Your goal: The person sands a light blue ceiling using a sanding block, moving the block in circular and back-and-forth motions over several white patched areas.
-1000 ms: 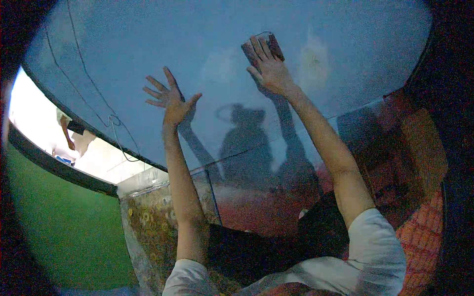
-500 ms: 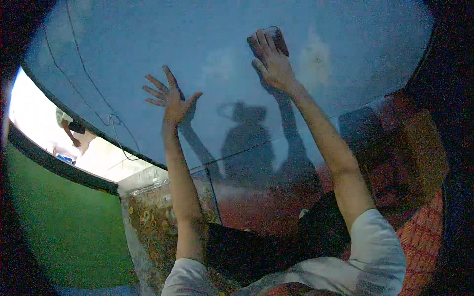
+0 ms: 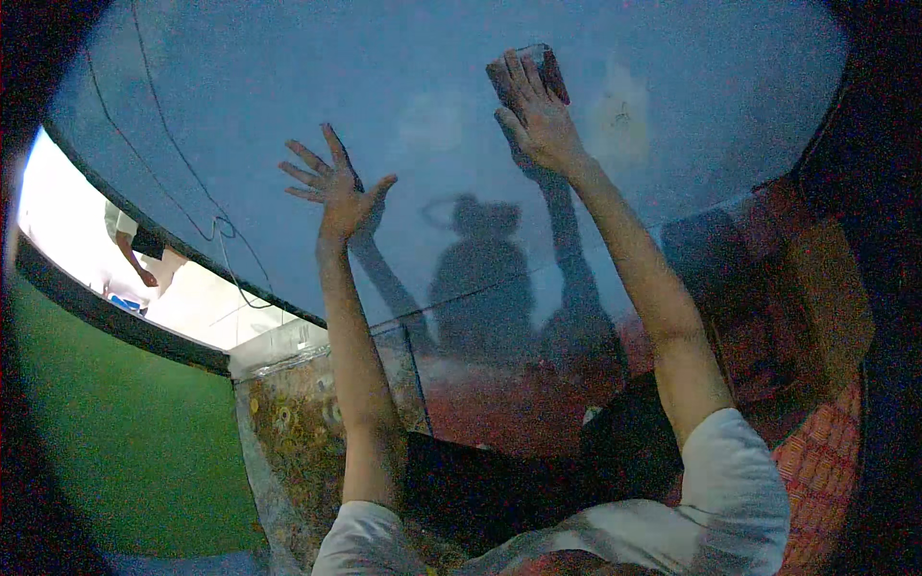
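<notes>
My left hand (image 3: pixel 336 192) is raised before the blue wall (image 3: pixel 384 67) with its fingers spread and nothing in it. Its shadow falls just beside it; whether the palm touches the wall I cannot tell. Higher up and to the right, my right hand (image 3: pixel 545 125) presses a dark, flat, rectangular pad (image 3: pixel 554 75) against the wall. Its fingers lie over the pad, whose edges show on both sides of them. A pale, rough patch (image 3: pixel 622 115) marks the wall right of this hand.
Thin cables (image 3: pixel 178 144) hang on the wall at the left. Beyond a bright opening (image 3: pixel 72 197) at the far left, a person's arm (image 3: pixel 133 257) shows. A green surface (image 3: pixel 125 413) lies below it. Patterned sheeting (image 3: pixel 293 442) is beside my left arm, red woven fabric (image 3: pixel 821 470) at lower right.
My right hand and the pad have shifted slightly up and to the right along the wall. My left hand has stayed nearly in place, still spread.
</notes>
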